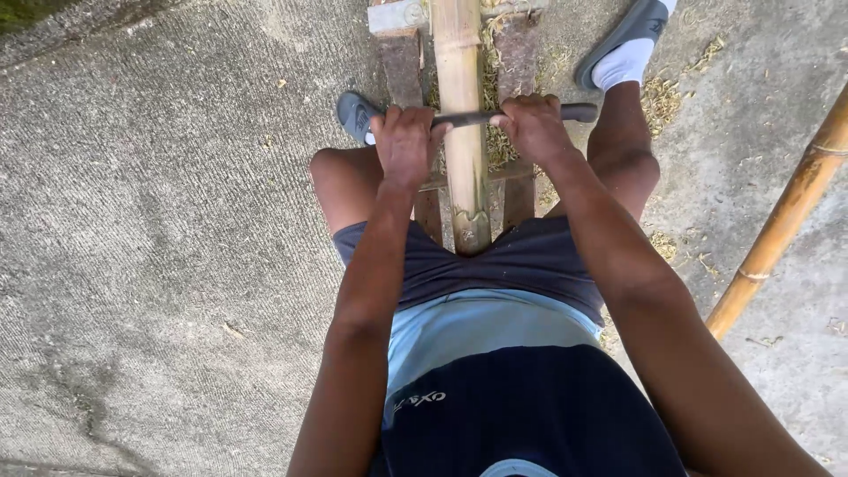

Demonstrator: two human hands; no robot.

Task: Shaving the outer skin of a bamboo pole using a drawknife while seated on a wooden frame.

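A pale bamboo pole [463,132] runs away from me between my knees, resting on a wooden frame [406,66]. A dark drawknife-like blade [468,117] lies across the pole. My left hand [403,141] grips its left end and my right hand [532,124] grips near its right end, whose dark handle [579,112] sticks out past my fingers. Both fists are closed around the tool, one on either side of the pole. Bamboo shavings [499,88] lie under the pole and around the frame.
I sit astride the frame on rough concrete ground [159,221]. My feet in grey slippers [632,40] rest on either side. A second, orange-brown bamboo pole [782,216] lies slanted at the right. More shavings are scattered on the right.
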